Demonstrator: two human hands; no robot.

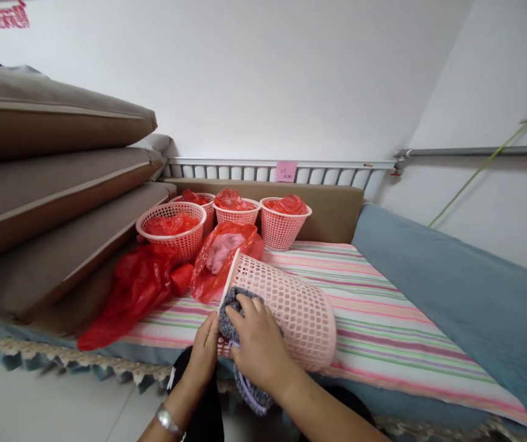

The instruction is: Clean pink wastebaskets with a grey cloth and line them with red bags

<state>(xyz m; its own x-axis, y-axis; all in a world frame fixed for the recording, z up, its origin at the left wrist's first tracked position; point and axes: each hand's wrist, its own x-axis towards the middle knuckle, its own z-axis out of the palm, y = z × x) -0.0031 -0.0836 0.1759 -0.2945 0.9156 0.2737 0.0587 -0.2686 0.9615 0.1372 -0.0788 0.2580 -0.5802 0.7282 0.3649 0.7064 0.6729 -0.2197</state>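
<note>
A pink basket [286, 307] lies on its side near the front edge of the bed [373, 331], mouth toward the stacked cushions. The right hand [256, 344] presses a grey cloth [230, 319] against its side, fingers curled over it. The left hand [204, 353] rests open against the basket's rim, gripping nothing. Four upright baskets [171, 228] stand at the far edge.
</note>
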